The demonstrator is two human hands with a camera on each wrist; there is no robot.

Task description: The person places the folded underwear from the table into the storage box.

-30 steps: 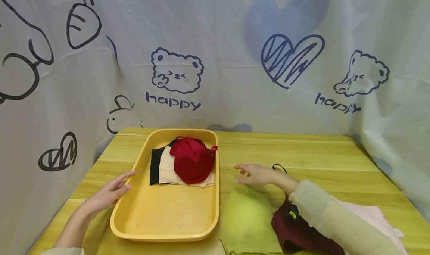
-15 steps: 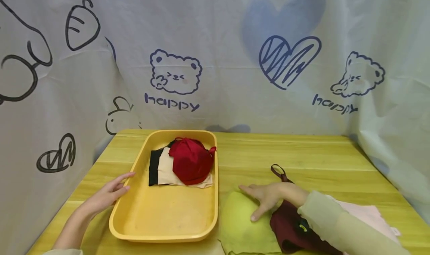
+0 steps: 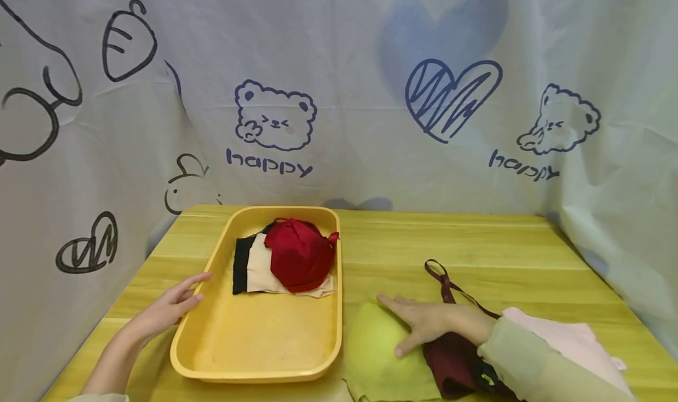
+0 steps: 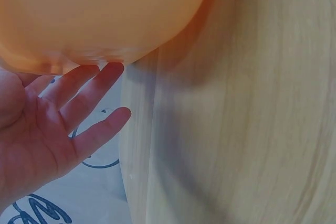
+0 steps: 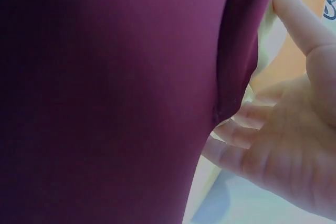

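At the left side of the yellow tray [image 3: 256, 375], my left hand [image 3: 161, 312] touches the rim and outer wall with fingers nearly straight. The left wrist view shows its fingertips against the tray's side. My right hand [image 3: 426, 324] rests on a yellow-green bra [image 3: 376, 346] with a rounded cup, right of the tray. Its fingers are spread at the far edge, the thumb on the cup. Beneath the right wrist lies a maroon bra [image 3: 450, 364] with a looped strap; it fills much of the right wrist view and partly hides the fingertips.
Inside the tray, a red satin bundle [image 3: 302, 258] sits on folded beige cloth [image 3: 259, 271] and black cloth [image 3: 241, 266]. A pink cloth [image 3: 567, 337] lies at the right, partly under the right sleeve. Drawn-on white curtains [image 3: 360, 149] enclose the wooden table [image 3: 450, 237].
My right hand has come down from above the table beyond the yellow-green bra to rest on it. My left hand has stayed at the tray's side.
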